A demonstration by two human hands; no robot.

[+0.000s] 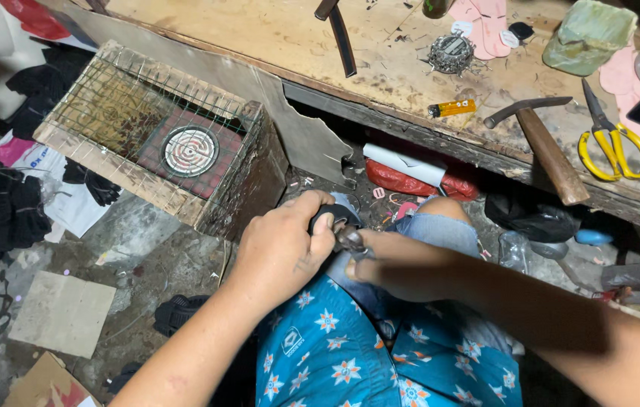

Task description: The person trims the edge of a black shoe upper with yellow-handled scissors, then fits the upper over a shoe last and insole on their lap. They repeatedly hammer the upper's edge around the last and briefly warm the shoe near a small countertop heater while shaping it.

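Observation:
My left hand is closed around a small dark piece held over my knee, which is wrapped in blue denim. My right hand meets it from the right, fingers pinched on a small metal-looking tool or part pressed against the dark piece. Which tool it is cannot be made out. Both hands touch each other above my lap, which is covered by blue flower-patterned shorts.
A wooden workbench runs across the top with a hammer, yellow-handled scissors, an orange lighter, a pile of nails and pink sole shapes. A wire-topped wooden box holding a round heating coil stands on the left. Scraps litter the floor.

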